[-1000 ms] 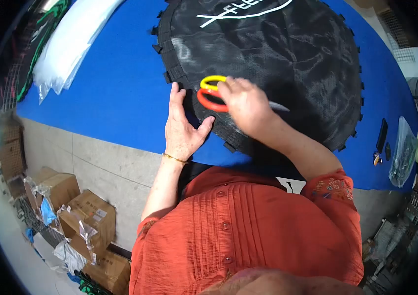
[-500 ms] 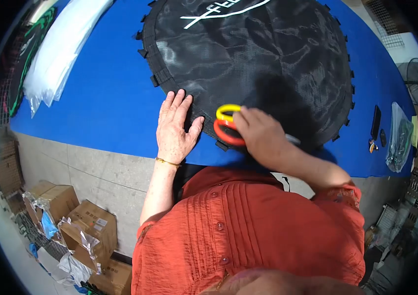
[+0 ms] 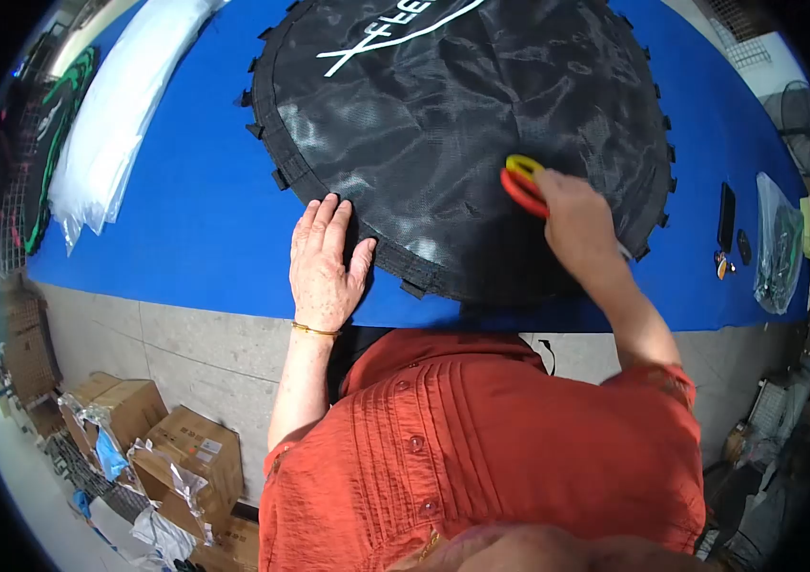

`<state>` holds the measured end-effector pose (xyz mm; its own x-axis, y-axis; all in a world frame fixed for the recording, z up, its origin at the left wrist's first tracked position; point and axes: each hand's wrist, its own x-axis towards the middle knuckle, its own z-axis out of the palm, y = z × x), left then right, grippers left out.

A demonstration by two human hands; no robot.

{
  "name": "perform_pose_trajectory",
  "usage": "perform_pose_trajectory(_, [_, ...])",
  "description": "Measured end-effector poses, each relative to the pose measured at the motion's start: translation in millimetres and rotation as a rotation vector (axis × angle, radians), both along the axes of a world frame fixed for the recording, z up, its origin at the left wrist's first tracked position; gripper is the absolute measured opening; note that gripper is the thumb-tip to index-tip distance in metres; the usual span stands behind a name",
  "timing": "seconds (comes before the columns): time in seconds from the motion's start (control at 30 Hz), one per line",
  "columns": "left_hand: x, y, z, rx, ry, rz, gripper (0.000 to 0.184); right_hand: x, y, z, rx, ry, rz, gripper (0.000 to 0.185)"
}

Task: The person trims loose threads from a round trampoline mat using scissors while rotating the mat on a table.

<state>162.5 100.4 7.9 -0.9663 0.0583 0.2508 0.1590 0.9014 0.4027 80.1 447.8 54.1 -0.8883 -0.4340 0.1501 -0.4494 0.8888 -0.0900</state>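
Fingers meet the black mat (image 3: 462, 133), upper centre, at its lower-left rim: the left hand (image 3: 321, 281) lies flat, gripping nothing. The right hand (image 3: 581, 224), closed round scissors (image 3: 519, 196), has shifted rightward, seemingly leaving that rim free.

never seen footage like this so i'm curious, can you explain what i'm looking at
No machine here: a person's bare left hand and right hand. A camera worn on the head takes every picture, looking forward and down, so the red buttoned shirt is the wearer's own. On the blue table lies a rounded black mesh fabric piece with white lettering. The left hand rests flat at its near-left edge; the right hand, above it, grips scissors with red and yellow handles. Whitish plastic sheeting lies to the left, a clear plastic bag to the right.
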Motion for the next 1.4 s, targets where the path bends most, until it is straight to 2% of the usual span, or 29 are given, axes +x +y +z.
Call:
perform_pose_trajectory(0.1, [5,12,10,-0.074,0.004,-0.020,0.060,46,-3,0,-0.078,-0.016,0.090,0.032])
perform_pose_trajectory(0.13, [8,19,12,-0.095,-0.009,-0.027,0.061,52,-5,2,-0.114,-0.096,0.056,0.033])
perform_pose_trajectory(0.3, [18,68,31,-0.100,-0.122,-0.136,0.055,3,26,-14,-0.134,0.027,-0.030,0.030])
perform_pose_trajectory(0.43, [20,96,35,0.173,-0.237,-0.420,0.041,-62,61,-31,-0.038,0.110,-0.081,0.033])
perform_pose_trajectory(0.53, [20,113,19,0.522,-0.270,-0.646,0.036,-97,65,-28,0.084,0.130,-0.152,0.037])
perform_pose_trajectory(0.57, [21,111,19,0.539,-0.209,-0.603,0.035,-103,60,-21,0.110,0.085,-0.209,0.036])
perform_pose_trajectory(0.63, [18,104,26,0.572,-0.096,-0.515,0.034,-93,46,-7,0.033,0.094,-0.122,0.034])
perform_pose_trajectory(0.67, [14,92,35,0.468,0.020,-0.397,0.032,-82,36,-3,-0.007,0.091,-0.080,0.034])
perform_pose_trajectory(0.7, [9,77,39,0.330,0.142,-0.288,0.032,-70,24,-1,-0.155,0.070,0.056,0.033])
perform_pose_trajectory(0.73, [8,61,35,0.180,0.204,-0.189,0.032,-51,7,1,-0.231,0.083,0.111,0.039])
perform_pose_trajectory(0.83, [14,27,23,0.007,0.118,-0.023,0.036,0,-34,-2,-0.314,-0.042,0.371,0.048])
perform_pose_trajectory(0.9, [17,21,13,-0.033,0.065,-0.041,0.040,22,-61,4,-0.290,-0.155,0.424,0.044])
perform_pose_trajectory(0.97, [22,19,-1,-0.040,0.041,-0.047,0.046,29,-78,-2,-0.264,-0.136,0.523,0.036])
perform_pose_trajectory(1.17, [23,18,-8,-0.004,0.055,-0.033,0.044,7,-111,-10,-0.257,-0.093,0.552,0.033])
perform_pose_trajectory(1.4, [21,17,-11,0.043,0.073,-0.016,0.042,-13,-143,-28,-0.205,0.131,0.542,0.033])
